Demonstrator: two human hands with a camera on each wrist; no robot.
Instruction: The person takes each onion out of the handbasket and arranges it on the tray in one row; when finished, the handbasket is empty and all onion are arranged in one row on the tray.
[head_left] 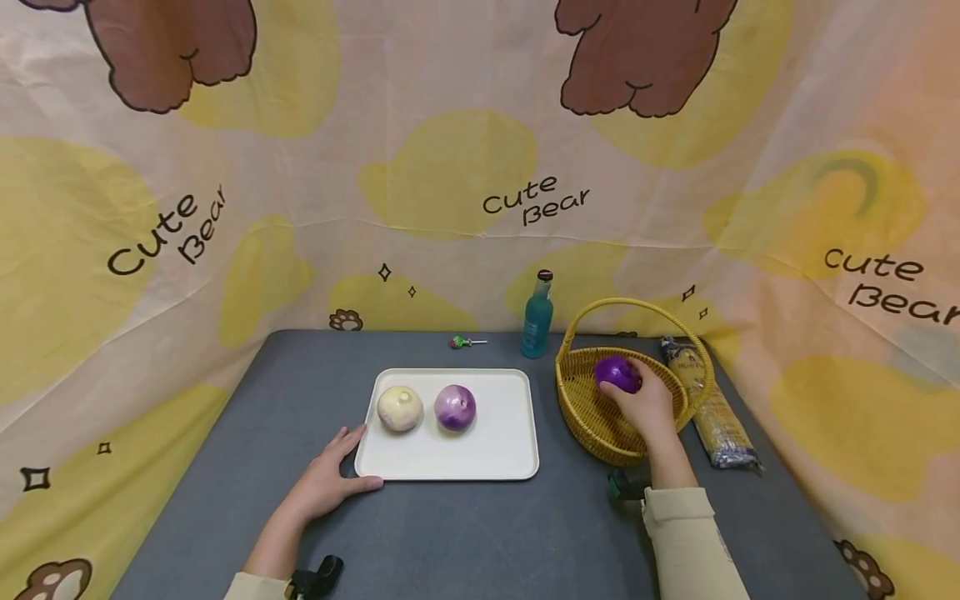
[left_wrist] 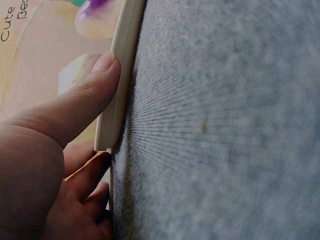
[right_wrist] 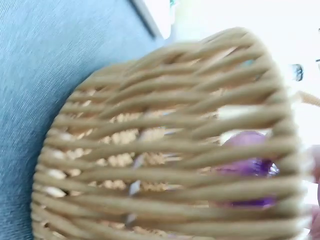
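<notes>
A white tray (head_left: 495, 433) carries a pale onion (head_left: 400, 409) and a purple-and-white onion (head_left: 455, 408). My left hand (head_left: 330, 479) touches the tray's near left corner, thumb on the front edge and spread fingers along the left side; in the left wrist view its thumb (left_wrist: 95, 85) rests on the rim. Within the yellow wicker basket (head_left: 600, 446) at right, my right hand (head_left: 648, 400) holds a glossy purple onion (head_left: 618, 375) between thumb and fingers. From the right wrist, the basket's weave (right_wrist: 150, 175) partly hides that onion, and most of the hand is out of frame.
Behind the tray lies a small green lollipop (head_left: 465, 342). A blue bottle (head_left: 537, 317) stands at the back, left of the basket. The basket's tall handle (head_left: 637, 302) arches over it. A long plastic packet (head_left: 720, 417) lies to its right.
</notes>
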